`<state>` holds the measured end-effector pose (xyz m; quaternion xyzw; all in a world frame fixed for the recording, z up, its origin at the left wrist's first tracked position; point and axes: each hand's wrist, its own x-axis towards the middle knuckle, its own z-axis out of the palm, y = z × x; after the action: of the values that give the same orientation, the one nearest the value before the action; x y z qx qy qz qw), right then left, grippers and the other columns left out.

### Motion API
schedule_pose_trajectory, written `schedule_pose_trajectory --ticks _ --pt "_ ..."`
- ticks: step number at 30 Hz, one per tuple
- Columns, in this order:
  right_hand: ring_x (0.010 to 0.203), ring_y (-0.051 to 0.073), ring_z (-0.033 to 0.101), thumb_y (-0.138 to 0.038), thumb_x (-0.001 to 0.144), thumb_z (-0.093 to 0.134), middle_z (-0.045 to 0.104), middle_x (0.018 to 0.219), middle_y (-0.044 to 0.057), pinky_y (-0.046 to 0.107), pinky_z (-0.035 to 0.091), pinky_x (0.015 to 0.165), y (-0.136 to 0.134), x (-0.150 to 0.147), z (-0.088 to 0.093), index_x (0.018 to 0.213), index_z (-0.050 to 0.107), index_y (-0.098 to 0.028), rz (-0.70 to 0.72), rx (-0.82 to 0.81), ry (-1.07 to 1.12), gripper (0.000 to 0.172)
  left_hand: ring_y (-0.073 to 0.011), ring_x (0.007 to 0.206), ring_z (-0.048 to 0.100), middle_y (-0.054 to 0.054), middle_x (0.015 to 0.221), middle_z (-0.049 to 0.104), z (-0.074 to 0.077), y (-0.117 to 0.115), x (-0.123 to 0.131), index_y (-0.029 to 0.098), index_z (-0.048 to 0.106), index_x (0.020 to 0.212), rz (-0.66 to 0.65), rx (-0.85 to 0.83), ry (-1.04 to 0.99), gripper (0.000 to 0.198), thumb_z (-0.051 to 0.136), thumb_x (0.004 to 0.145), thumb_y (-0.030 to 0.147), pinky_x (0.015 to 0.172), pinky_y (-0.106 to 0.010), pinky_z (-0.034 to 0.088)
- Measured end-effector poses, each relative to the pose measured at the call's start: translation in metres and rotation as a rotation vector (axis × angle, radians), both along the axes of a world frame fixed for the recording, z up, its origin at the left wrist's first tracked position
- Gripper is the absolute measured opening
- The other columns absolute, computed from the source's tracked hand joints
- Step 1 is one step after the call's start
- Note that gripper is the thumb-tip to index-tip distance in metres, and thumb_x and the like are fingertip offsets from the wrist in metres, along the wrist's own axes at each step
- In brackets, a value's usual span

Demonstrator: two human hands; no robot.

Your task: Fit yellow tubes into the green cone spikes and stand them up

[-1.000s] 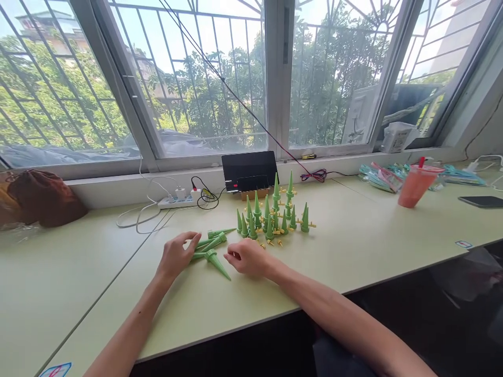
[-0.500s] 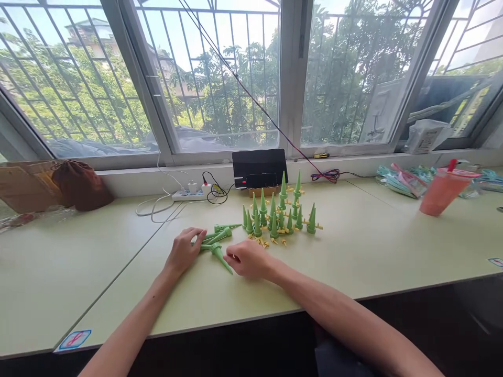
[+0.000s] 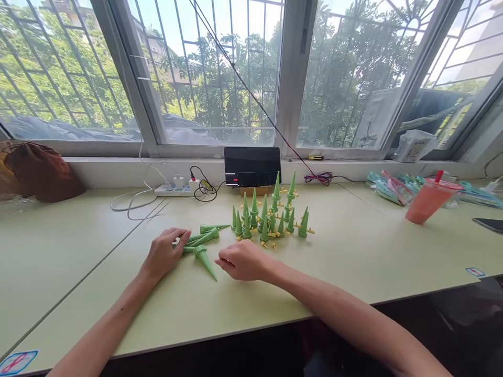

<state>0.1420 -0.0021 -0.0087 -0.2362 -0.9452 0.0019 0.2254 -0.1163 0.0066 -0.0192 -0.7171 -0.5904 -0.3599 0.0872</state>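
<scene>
My left hand [image 3: 164,252] rests on a small pile of green plastic watering spikes [image 3: 206,237], its thumb and fingers closed over the heads of some of them. One loose spike [image 3: 205,262] lies with its point toward me, between my two hands. Just right of that point, my right hand [image 3: 244,260] is curled closed on the table; whatever its fingers hold, if anything, is hidden. Behind it stands a group of upright green spikes [image 3: 264,230], several with yellow valves on their sides. A few small yellow valves [image 3: 274,246] lie in front of the group.
A dark tablet [image 3: 253,159] leans at the back by the sill. A power strip [image 3: 163,189] with cables sits left of it. At the right are a red-lidded cup [image 3: 430,201], plastic bags [image 3: 389,187] and a phone [image 3: 487,224]. A brown pouch [image 3: 45,173] lies far left.
The camera view has turned to the right, so everything sits further left. My right hand has edged slightly right, away from the loose spike's point. My left hand stays on the pile.
</scene>
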Motion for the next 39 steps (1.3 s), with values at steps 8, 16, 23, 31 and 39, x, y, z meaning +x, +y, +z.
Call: schedule_pose_trajectory --ticks 8,16,23,31,39 --pt "0.055 0.009 0.05 -0.029 0.094 0.047 0.066 0.069 0.001 0.027 0.02 0.05 -0.008 0.0 -0.014 0.069 0.056 -0.017 0.044 0.019 -0.008 0.029 -0.0186 0.076 0.062 -0.004 0.084 0.068 0.001 0.0 0.0 0.022 0.065 0.079 -0.014 -0.014 0.02 0.029 0.045 0.088 0.042 0.073 -0.029 0.048" --pt "0.05 0.01 0.047 -0.031 0.095 0.045 0.059 0.06 -0.001 0.025 0.023 0.048 -0.018 0.005 -0.018 0.064 0.052 -0.018 0.026 0.006 0.105 0.033 -0.0206 0.081 0.063 -0.002 0.085 0.068 0.0 0.002 0.001 0.024 0.063 0.079 0.009 0.069 0.023 0.022 0.048 0.089 0.038 0.074 -0.033 0.049" --pt "0.049 0.01 0.045 -0.03 0.096 0.042 0.049 0.056 -0.001 0.025 0.028 0.049 -0.024 0.023 0.003 0.063 0.05 -0.019 0.017 0.078 0.219 0.035 -0.0211 0.082 0.062 -0.001 0.082 0.066 0.004 0.001 0.007 0.025 0.061 0.079 0.057 0.174 0.023 0.02 0.047 0.09 0.034 0.065 -0.031 0.046" --pt "0.062 0.013 0.054 -0.024 0.094 0.043 0.058 0.071 0.002 0.026 0.044 0.061 0.019 0.082 0.034 0.081 0.055 -0.02 -0.645 0.323 0.917 0.018 -0.0215 0.078 0.061 -0.001 0.08 0.067 0.01 -0.02 0.021 0.028 0.063 0.084 0.007 0.323 -0.028 0.011 0.053 0.086 0.024 0.066 -0.034 0.048" --pt "0.109 0.024 0.055 -0.056 0.081 0.058 0.055 0.12 0.014 0.042 0.044 0.094 0.044 0.164 -0.02 0.122 0.048 -0.018 -0.919 -0.113 1.037 0.056 -0.0203 0.075 0.061 -0.003 0.079 0.066 0.015 -0.039 0.032 0.027 0.062 0.085 -0.211 0.296 -0.094 0.015 0.056 0.083 0.013 0.066 -0.033 0.048"
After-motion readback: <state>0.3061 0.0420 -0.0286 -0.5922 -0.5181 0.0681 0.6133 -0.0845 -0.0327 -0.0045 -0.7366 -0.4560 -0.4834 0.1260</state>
